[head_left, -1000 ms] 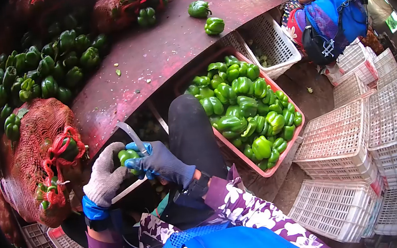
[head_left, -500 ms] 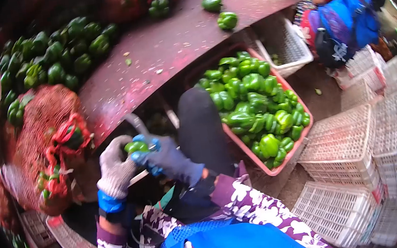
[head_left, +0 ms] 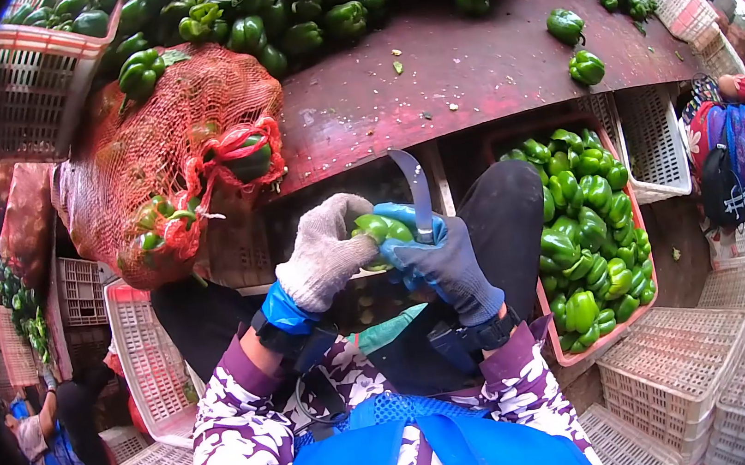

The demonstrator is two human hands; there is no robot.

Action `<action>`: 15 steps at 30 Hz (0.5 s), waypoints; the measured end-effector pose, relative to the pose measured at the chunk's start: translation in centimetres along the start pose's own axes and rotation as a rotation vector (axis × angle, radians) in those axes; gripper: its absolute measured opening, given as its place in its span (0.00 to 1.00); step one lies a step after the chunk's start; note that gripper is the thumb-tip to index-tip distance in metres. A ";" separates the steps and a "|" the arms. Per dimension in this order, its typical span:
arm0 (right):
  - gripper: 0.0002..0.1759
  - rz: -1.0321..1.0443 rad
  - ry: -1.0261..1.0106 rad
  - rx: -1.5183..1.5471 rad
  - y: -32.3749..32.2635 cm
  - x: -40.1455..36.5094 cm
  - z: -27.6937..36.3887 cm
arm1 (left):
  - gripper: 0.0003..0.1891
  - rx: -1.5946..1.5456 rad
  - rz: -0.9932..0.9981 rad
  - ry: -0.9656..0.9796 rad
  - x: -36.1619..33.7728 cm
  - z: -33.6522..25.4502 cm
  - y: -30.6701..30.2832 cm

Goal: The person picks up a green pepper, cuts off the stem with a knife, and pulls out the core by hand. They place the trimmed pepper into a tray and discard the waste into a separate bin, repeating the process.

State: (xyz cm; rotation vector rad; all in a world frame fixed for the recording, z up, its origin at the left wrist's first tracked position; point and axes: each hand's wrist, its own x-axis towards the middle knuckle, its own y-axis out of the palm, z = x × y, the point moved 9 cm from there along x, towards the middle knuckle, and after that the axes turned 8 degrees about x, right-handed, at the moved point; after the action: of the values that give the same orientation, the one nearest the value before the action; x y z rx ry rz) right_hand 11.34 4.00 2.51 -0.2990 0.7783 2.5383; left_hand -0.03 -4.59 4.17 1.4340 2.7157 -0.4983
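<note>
My left hand (head_left: 326, 249), in a pale knitted glove, is closed around one side of a green pepper (head_left: 381, 228). My right hand (head_left: 441, 257), in a blue-grey glove, touches the pepper's other side and grips a curved knife (head_left: 414, 188) whose blade points up, away from me. Both hands are over my lap, near the front edge of the red table (head_left: 464, 72). To their right, beside my knee, a red-rimmed crate (head_left: 549, 318) is full of green peppers (head_left: 588, 229).
A red net sack (head_left: 152, 139) lies at the left, below a pepper heap (head_left: 308, 8). Two loose peppers (head_left: 575, 47) rest on the table. Stacked crates (head_left: 668, 364) stand at the lower right. People (head_left: 739, 150) are at the right and left edges.
The view has swung left, so the table, crate and hands appear further right. Both hands still hold the pepper, and the knife blade now stands more upright.
</note>
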 end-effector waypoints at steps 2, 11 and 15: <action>0.26 -0.001 0.004 -0.008 0.0 -0.1 0.2 | 0.11 -0.048 0.025 -0.083 -0.3 0.6 0.1; 0.24 -0.101 -0.001 0.031 -0.9 0.0 -0.9 | 0.11 0.249 0.139 0.026 0.5 -0.4 0.3; 0.24 -0.071 0.011 0.162 -0.9 0.4 -1.2 | 0.13 0.016 0.078 0.101 -0.1 -2.9 0.1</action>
State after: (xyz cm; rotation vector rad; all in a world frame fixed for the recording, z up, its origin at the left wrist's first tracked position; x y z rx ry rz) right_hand 11.54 4.12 0.97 -0.2820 0.9537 2.3926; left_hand 0.46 -3.73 6.87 1.6045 2.7235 -0.4570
